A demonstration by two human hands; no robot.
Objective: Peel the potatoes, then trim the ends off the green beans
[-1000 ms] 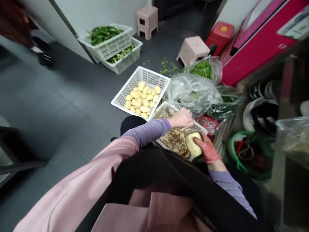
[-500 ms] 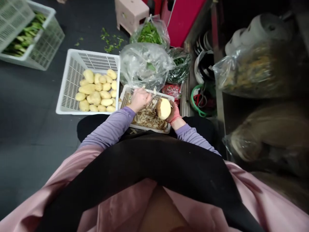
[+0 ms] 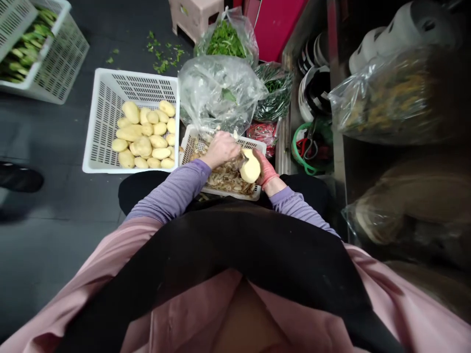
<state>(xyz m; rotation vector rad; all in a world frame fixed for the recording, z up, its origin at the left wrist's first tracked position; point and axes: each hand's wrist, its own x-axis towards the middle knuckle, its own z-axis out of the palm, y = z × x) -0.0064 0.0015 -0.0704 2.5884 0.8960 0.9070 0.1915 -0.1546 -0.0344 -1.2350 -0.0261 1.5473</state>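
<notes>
My left hand (image 3: 222,149) is bare and closed around a peeler (image 3: 243,156), most of which the fingers hide. Its end meets the upper left of a large potato (image 3: 250,169). That potato, pale and peeled on the side I see, sits in my right hand (image 3: 266,170), which wears a pinkish-orange glove and curls round it from the right. Both hands are over a shallow white basket (image 3: 256,194) of brown and pale peelings (image 3: 228,179). To the left, a larger white crate (image 3: 90,130) contains several peeled yellow potatoes (image 3: 142,145).
Bags of greens (image 3: 226,41) and a clear plastic bag (image 3: 217,90) lie beyond the basket. A red-filled bag (image 3: 263,135) and green basket (image 3: 294,147) with scissors stand right, beside metal shelving (image 3: 336,98). A vegetable crate (image 3: 69,59) is far left; a person's dark shoe (image 3: 20,177) shows left.
My left hand has moved right, bringing the peeler onto the potato. The brown skin that showed on the potato's left side is mostly out of sight. A shoe has appeared at the left.
</notes>
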